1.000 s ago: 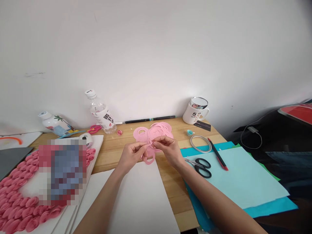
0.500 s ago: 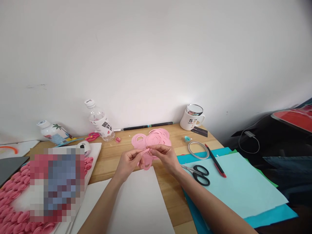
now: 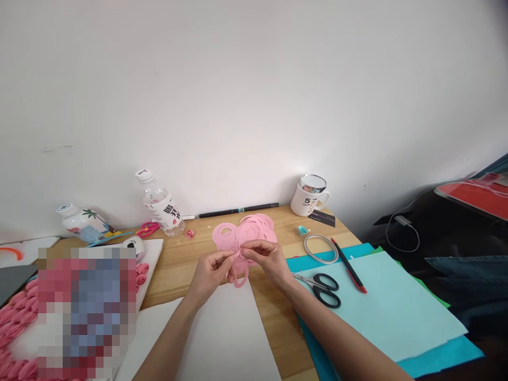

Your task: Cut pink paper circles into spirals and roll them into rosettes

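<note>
Between my two hands is a narrow pink paper strip [image 3: 241, 277], with a curl of it hanging below the fingers. My left hand [image 3: 216, 267] is closed, thumb and forefinger pinching the strip. Opposite it, my right hand [image 3: 268, 259] pinches the strip's other part, the fingertips of both hands nearly touching. Just behind them lies a pile of pink paper spirals and rings [image 3: 254, 230] on the wooden table [image 3: 174, 270]. White paper [image 3: 222, 333] lies beneath my left wrist.
Black scissors [image 3: 326, 290], a red-black pen [image 3: 349, 267] and a tape roll [image 3: 321, 248] lie right, by light blue sheets [image 3: 400, 307]. A mug [image 3: 309, 196] and bottle [image 3: 161, 206] stand near the wall. Pink paper artwork [image 3: 18, 317], partly pixelated, lies left.
The view has shifted slightly, so the things on the table appear a little lower and further left. Both hands keep their pinch, and more of the strip's curl shows below them.
</note>
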Demonstrator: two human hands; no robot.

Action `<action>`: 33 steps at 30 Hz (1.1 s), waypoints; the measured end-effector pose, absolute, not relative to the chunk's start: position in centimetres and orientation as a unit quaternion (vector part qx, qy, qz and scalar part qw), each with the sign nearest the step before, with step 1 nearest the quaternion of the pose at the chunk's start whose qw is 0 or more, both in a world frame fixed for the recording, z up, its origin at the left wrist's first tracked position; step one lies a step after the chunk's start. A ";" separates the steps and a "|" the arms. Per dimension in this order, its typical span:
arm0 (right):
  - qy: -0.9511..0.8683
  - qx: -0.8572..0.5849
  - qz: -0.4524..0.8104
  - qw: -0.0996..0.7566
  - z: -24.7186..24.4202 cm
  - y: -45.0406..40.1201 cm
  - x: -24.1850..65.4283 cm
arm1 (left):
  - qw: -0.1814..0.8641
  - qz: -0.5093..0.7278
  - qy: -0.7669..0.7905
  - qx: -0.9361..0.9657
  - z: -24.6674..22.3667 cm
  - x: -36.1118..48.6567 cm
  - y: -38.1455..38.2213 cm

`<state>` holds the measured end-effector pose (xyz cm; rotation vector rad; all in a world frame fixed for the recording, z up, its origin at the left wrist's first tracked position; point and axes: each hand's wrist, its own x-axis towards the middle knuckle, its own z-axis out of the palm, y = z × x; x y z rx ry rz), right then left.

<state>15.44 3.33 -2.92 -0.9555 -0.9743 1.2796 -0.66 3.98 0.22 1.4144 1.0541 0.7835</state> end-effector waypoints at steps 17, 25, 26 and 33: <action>-0.425 -0.383 0.554 0.605 -3.1 3.2 15.2 | 0.566 0.332 0.451 0.605 0.3 -0.7 3.8; -0.465 -0.381 0.548 0.581 -3.1 3.3 15.3 | 0.545 0.349 0.452 0.614 0.7 -0.7 3.8; -0.463 -0.376 0.549 0.586 -3.1 3.3 15.3 | 0.545 0.350 0.453 0.613 0.7 -0.6 3.8; -0.438 -0.376 0.556 0.598 -3.3 3.3 15.3 | 0.574 0.334 0.452 0.595 0.1 -0.4 3.8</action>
